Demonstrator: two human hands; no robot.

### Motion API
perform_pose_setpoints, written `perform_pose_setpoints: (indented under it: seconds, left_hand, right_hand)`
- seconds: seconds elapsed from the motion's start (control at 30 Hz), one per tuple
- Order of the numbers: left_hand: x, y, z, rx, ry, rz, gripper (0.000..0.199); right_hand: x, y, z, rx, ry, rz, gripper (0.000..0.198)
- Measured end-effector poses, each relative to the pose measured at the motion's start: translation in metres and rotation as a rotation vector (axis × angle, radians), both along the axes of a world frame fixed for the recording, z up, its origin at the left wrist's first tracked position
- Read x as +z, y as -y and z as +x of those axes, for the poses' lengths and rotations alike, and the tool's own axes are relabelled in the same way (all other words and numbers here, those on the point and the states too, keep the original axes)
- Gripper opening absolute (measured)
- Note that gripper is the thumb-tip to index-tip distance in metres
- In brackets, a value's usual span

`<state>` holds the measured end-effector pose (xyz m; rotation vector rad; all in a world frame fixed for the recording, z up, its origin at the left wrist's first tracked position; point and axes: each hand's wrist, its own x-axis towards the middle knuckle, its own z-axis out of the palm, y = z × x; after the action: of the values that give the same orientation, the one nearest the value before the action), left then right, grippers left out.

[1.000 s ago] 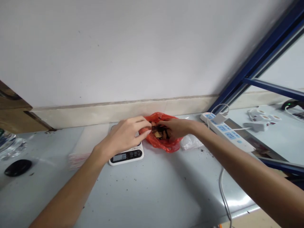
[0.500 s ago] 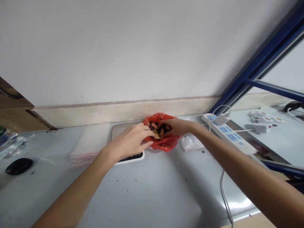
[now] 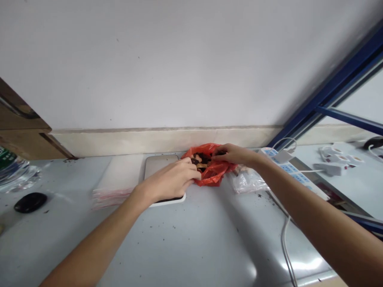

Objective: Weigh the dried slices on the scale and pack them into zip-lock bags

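We have one grey table (image 3: 167, 247) under everything. The red bag (image 3: 216, 172) sits open on it, by the wall at twelve o'clock. A second ago the scale (image 3: 160, 164), at nine o'clock from the bag, showed its digits; now our left hand (image 3: 176, 179) hides them. Half a second ago our left thumb stood apart from the fingers; now they narrow at the bag's edge, whether pinching film we cannot tell. Our right hand (image 3: 235, 154) reaches in from three o'clock, fingers narrow, their hold unclear. We judge the sorting is under way, with no reading available.

We count one power strip (image 3: 289, 168) at three o'clock, one sheet stack (image 3: 121, 171) at nine, one clear packet (image 3: 249, 181) at four, and several brown pieces (image 3: 198, 158) inside the bag, too overlapped to number.
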<state>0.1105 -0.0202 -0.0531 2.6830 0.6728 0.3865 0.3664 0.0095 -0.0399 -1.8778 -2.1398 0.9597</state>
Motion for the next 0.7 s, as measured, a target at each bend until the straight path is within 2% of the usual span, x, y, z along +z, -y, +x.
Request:
perform_pose_setpoints:
  seconds: [0.07,0.2,0.3,0.43,0.5,0.6,0.7]
  left_hand:
    - [0.005,-0.001,-0.003,0.001,-0.002,-0.029,0.03]
    - [0.012,0.0,-0.006,0.099,0.004,-0.045,0.022]
    - [0.014,0.004,-0.004,0.147,-0.099,-0.108,0.015]
    - [0.014,0.01,-0.001,0.121,-0.285,-0.252,0.011]
    - [0.014,0.011,0.0,0.101,-0.315,-0.297,0.012]
    - [0.015,0.01,-0.001,0.069,-0.273,-0.319,0.012]
    - [0.015,0.008,-0.004,0.045,-0.212,-0.264,0.018]
  right_hand:
    - [0.001,-0.001,0.002,-0.006,-0.024,-0.009,0.022]
    - [0.003,-0.001,0.003,0.044,-0.016,-0.05,0.021]
    - [0.002,0.003,-0.006,0.018,0.021,-0.11,0.022]
    - [-0.007,0.011,-0.024,0.026,0.169,0.011,0.038]
    - [-0.01,0.014,-0.03,0.057,0.237,0.019,0.045]
    - [-0.009,0.013,-0.028,0.082,0.271,-0.004,0.034]
    - [-0.003,0.009,-0.02,0.086,0.225,0.014,0.024]
